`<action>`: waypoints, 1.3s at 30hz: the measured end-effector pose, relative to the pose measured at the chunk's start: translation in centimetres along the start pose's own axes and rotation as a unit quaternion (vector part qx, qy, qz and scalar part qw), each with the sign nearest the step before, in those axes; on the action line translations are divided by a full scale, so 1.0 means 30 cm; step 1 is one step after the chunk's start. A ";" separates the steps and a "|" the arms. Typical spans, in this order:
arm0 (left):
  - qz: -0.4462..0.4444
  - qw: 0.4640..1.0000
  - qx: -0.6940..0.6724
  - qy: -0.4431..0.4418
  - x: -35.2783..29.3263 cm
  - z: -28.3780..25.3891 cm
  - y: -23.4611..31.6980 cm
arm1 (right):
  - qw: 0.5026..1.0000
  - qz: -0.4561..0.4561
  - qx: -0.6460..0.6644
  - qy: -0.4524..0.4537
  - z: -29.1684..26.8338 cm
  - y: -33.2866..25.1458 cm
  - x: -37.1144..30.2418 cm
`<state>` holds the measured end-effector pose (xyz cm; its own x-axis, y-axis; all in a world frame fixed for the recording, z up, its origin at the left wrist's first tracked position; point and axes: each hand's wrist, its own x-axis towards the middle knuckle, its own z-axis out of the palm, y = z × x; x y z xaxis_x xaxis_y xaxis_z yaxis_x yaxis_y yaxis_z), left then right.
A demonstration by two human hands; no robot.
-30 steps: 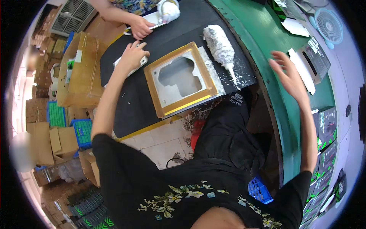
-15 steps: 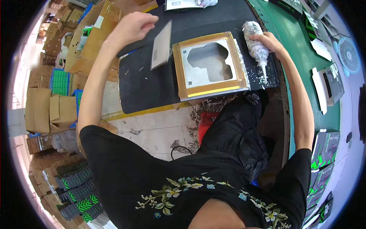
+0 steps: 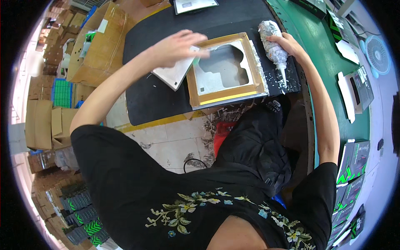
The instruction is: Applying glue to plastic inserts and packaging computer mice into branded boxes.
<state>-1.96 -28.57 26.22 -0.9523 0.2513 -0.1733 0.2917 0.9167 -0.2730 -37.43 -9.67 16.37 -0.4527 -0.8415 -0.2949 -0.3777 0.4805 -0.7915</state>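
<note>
My right hand point(image 3: 287, 43) is wrapped round a squeeze bottle point(image 3: 271, 46) covered in white, smudged wrapping. The bottle's thin nozzle points toward me, above white crumbs on the black mat point(image 3: 160, 102). With fingers stretched and partly blurred, my left hand point(image 3: 179, 49) is over a pale flat panel point(image 3: 173, 76), hiding its far part. Whether the hand touches the panel I cannot tell. Just right of it lies a square frame point(image 3: 227, 98) edged with tan tape, around a white plate point(image 3: 212, 83) with a large rounded cutout. Grey surface shows through the cutout.
Another pale panel point(image 3: 196, 5) lies at the mat's far edge. An open cardboard box point(image 3: 100, 50) stands at the left. On the right, a green table point(image 3: 327, 71) carries flat boxes and a blue fan point(image 3: 377, 56). A red object point(image 3: 223, 133) sits below the mat's near edge.
My left hand has moved right and toward me. The pale panel, steeply tilted before, now sits lower beside the frame. My right hand still holds the bottle, shifted slightly left in view.
</note>
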 end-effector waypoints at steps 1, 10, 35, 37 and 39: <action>0.077 0.996 0.015 0.037 0.011 -0.005 0.023 | 0.997 -0.019 -0.045 0.058 -0.002 0.030 0.012; 0.108 0.991 0.068 -0.031 0.005 -0.012 0.029 | 1.000 -0.015 0.003 -0.008 0.005 0.021 0.027; -0.523 0.377 -0.704 0.298 0.050 0.087 0.384 | 0.777 -0.180 0.604 -0.018 -0.030 -0.275 -0.286; -0.537 0.365 -0.729 0.216 0.018 0.076 0.319 | 0.814 -0.200 0.546 -0.012 0.061 -0.314 -0.303; -0.529 0.381 -0.730 0.204 -0.009 0.093 0.304 | 0.830 -0.227 0.509 -0.004 0.151 -0.365 -0.322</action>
<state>1.21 -21.16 21.13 -0.4883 -0.7447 -0.4550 -0.3535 -0.3079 0.8833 -25.28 -7.92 25.46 -0.4438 -0.8821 0.1581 0.3720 -0.3418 -0.8630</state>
